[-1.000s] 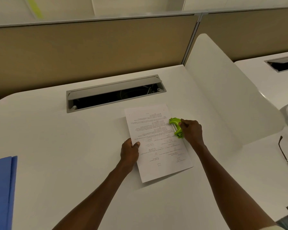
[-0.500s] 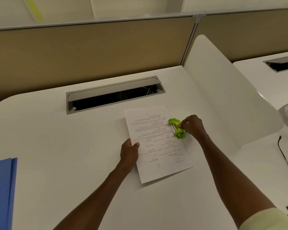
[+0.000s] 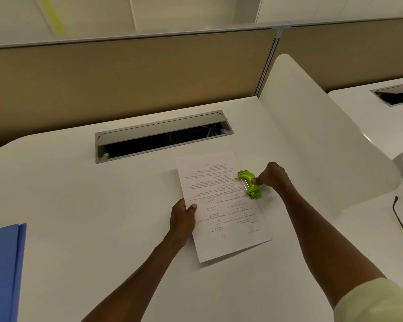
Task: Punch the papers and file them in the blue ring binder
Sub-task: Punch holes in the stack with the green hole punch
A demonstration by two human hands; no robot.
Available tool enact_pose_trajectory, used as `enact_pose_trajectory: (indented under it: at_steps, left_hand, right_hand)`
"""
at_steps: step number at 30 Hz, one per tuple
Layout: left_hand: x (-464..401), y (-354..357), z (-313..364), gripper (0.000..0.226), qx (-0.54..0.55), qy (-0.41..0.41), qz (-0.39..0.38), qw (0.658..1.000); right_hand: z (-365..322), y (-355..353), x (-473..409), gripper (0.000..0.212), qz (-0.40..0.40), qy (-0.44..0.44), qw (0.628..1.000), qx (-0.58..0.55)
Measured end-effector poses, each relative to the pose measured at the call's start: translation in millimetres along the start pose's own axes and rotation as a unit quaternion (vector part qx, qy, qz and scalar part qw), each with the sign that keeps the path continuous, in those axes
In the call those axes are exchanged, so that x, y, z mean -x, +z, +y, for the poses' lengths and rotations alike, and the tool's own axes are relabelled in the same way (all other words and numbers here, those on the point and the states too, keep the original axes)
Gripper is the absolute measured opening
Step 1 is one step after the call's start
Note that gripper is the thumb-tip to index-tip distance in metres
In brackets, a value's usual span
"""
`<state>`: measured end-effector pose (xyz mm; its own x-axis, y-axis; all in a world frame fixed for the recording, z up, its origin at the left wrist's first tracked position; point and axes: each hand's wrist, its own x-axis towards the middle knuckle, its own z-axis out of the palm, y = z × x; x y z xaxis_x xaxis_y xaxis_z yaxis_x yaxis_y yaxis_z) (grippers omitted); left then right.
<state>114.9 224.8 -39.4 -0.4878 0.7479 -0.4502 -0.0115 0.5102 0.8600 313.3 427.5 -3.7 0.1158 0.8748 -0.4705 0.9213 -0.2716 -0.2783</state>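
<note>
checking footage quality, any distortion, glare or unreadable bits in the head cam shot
Head view: wide-angle bending curves the partition top and desk edges; lighting is dim, warm and even, with soft shadows under the papers and forearms; a small bright glare patch on the neighbouring desk; print on the papers is too small to read; the green hole punch is fairly sharp.

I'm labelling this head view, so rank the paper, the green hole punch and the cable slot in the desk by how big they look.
1. Paper, largest.
2. Cable slot; longer but narrower, and farther away, so true size is unsure.
3. Green hole punch, clearly smallest.
</note>
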Motion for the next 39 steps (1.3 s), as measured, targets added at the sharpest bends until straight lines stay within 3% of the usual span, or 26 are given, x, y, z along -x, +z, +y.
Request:
enact_pose_trajectory:
  at_steps: [21, 39]
  left_hand:
    - [-1, -5, 2, 0.026, 0.001, 0.003, -0.023, 1.0]
    - [9, -18, -5, 0.026, -0.005, -0.01, -0.015, 1.0]
  right_hand:
    - [-7, 18, 3, 0.024, 0.063, -0.062, 0.996, -0.003]
    - [-3, 26, -3, 0.021, 0.099, -0.076, 0.992, -0.006]
